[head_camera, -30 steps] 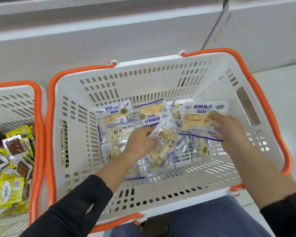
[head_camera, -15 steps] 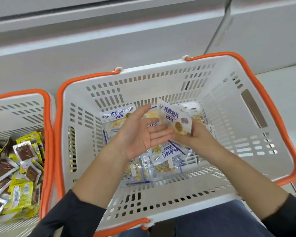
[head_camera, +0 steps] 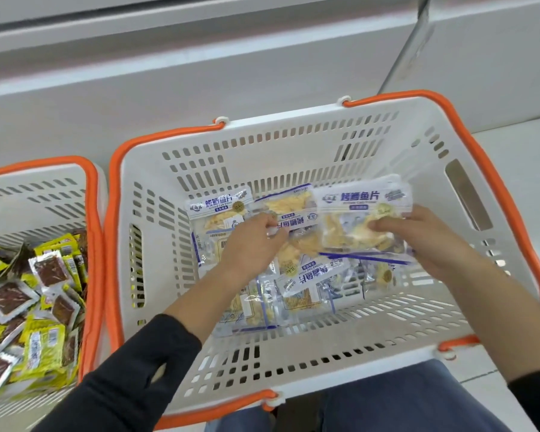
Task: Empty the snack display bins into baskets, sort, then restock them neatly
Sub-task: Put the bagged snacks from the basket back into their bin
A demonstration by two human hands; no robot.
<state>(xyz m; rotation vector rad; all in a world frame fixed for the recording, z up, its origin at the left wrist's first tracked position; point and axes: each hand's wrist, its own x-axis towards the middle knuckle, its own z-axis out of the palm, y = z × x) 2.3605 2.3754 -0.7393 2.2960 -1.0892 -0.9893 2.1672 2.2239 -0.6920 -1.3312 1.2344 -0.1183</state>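
My right hand [head_camera: 430, 241] grips stacked clear blue-printed fish-fillet packets [head_camera: 363, 213], long axis sideways; left hand [head_camera: 256, 241] apparently pinches an upside-down packet [head_camera: 289, 213] just left.

grey shelf front [head_camera: 200, 73], pale floor [head_camera: 518, 169], blue jeans [head_camera: 402, 400].

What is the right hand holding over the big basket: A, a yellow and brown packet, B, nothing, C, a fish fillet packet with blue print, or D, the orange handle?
C: the right hand grips a clear fish fillet packet with blue print, fingers curled on its front, above the big basket.
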